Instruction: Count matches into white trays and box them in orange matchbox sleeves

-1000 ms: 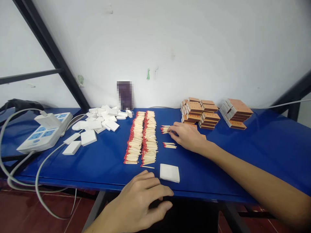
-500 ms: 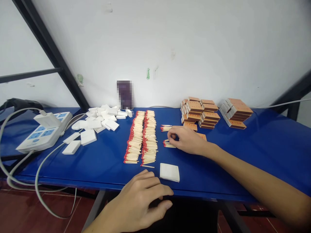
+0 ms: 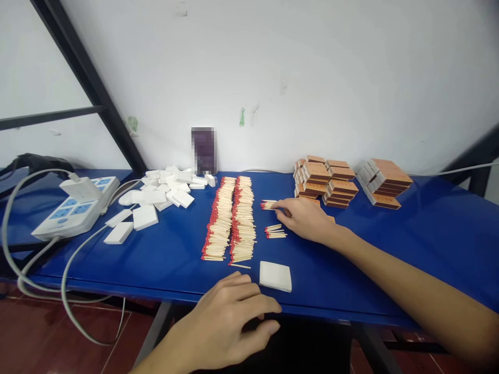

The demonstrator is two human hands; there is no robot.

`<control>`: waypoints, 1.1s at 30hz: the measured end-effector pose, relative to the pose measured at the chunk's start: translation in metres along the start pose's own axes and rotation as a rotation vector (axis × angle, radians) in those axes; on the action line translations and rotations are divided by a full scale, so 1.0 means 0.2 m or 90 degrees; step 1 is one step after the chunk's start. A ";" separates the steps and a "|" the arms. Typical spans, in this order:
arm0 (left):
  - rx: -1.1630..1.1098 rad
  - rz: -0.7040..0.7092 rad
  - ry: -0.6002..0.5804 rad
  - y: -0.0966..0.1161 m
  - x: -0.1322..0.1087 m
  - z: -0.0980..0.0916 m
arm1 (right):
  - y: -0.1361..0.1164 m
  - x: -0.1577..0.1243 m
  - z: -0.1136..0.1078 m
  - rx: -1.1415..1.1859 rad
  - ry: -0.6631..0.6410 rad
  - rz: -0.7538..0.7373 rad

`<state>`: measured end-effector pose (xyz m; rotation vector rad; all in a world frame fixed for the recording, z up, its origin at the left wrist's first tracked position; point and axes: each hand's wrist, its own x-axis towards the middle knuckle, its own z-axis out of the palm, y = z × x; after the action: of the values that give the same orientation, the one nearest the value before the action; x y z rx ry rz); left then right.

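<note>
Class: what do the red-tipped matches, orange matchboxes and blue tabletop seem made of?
Slim red-tipped matches: probably unvarnished wood; pale, matt sticks.
Stacked orange rectangular matchboxes: likely matt card; flat, printed faces.
Smooth blue tabletop: glossy, perhaps painted metal or laminate; it shows soft reflections.

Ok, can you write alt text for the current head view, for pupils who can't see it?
A person's right hand is at a small pile of matches on a blue table; the empty left hand is near the table's front edge. Two long match rows lie left of the pile, with stacked matchboxes farther back right.
</note>
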<state>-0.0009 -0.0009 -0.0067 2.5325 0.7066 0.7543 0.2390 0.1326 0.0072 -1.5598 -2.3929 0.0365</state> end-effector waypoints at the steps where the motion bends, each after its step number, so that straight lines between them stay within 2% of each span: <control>1: -0.001 0.002 0.000 0.00 0.00 0.00 | 0.00 0.00 0.00 0.001 0.001 -0.001; 10: -0.005 -0.006 0.001 -0.01 -0.01 0.01 | 0.00 0.00 0.00 0.073 -0.021 -0.035; 17: -0.002 -0.016 -0.008 0.00 -0.01 0.00 | -0.05 -0.07 -0.06 0.121 -0.076 -0.076; 19: -0.010 -0.015 0.024 0.00 -0.01 0.00 | -0.06 -0.09 -0.08 0.120 -0.075 -0.073; 22: -0.023 -0.051 0.120 0.00 -0.01 0.02 | -0.05 -0.11 -0.10 0.099 -0.053 -0.084; 25: -0.023 -0.096 0.187 -0.01 0.00 0.03 | -0.04 -0.12 -0.11 0.083 -0.087 -0.082; 29: 0.008 -0.109 0.180 -0.01 0.00 0.04 | -0.05 -0.12 -0.12 0.085 -0.155 -0.054; 33: 0.049 -0.108 0.160 0.00 0.00 0.03 | -0.06 -0.13 -0.12 0.084 -0.150 -0.082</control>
<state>0.0024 -0.0030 -0.0119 2.4306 1.0364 1.0121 0.2431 0.1012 0.0262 -1.4075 -2.6047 0.3641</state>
